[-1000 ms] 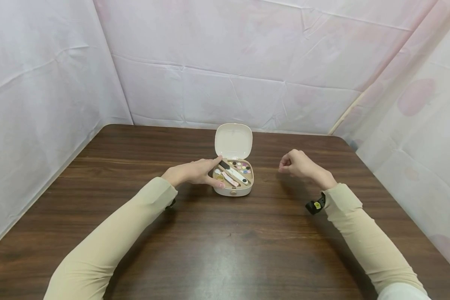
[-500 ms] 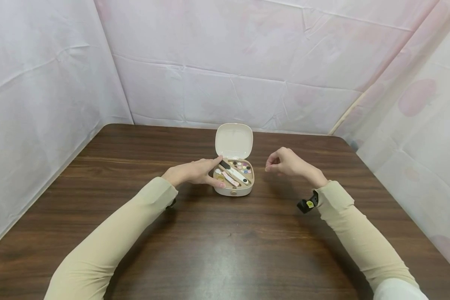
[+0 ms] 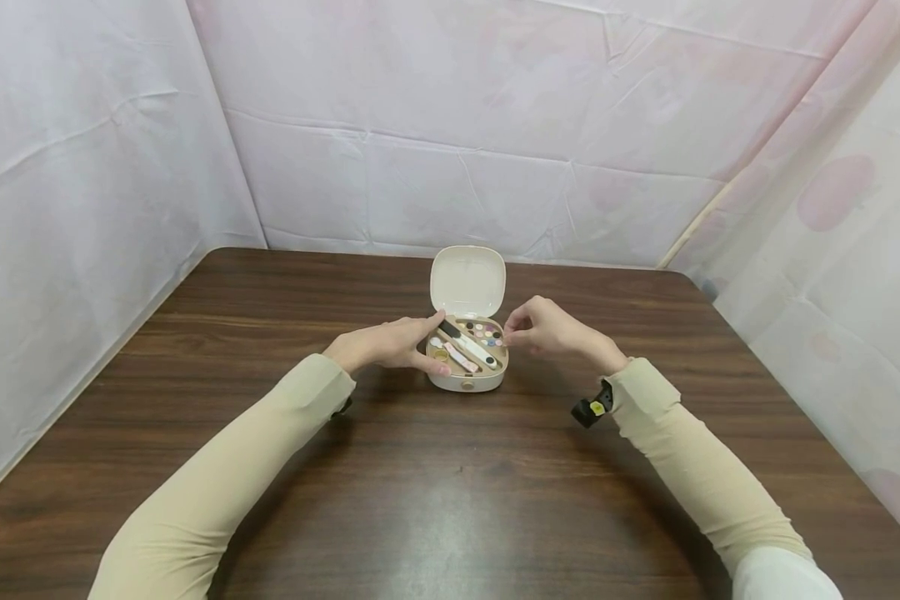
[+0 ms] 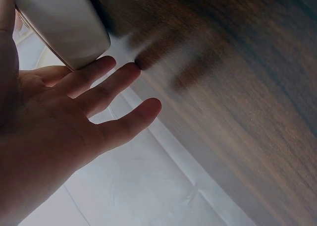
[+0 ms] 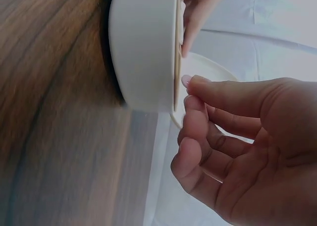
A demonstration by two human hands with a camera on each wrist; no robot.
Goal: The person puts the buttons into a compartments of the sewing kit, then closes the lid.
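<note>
A small cream case [image 3: 467, 379] stands open on the brown wooden table [image 3: 450, 500], its lid [image 3: 467, 282] upright at the back. Inside lie a black-and-white stick [image 3: 471, 343], a pink tool, a gold ring and coloured buttons [image 3: 486, 333]. My left hand [image 3: 390, 343] rests against the case's left side, forefinger on the far rim, thumb at the front; the left wrist view shows its fingers [image 4: 109, 82] straight beside the case [image 4: 59, 23]. My right hand [image 3: 543, 327] hovers at the right rim with curled fingers [image 5: 198, 112], tips at the case [image 5: 143, 47] edge, nothing visible between them.
White and pale pink sheeting [image 3: 450, 150] hangs behind the table and along both sides. A black wrist strap [image 3: 591, 408] sits on my right sleeve. The wood in front of the case shows only my two forearms.
My right hand has moved left from out on the table to the case's right rim. The left hand and the case have stayed put.
</note>
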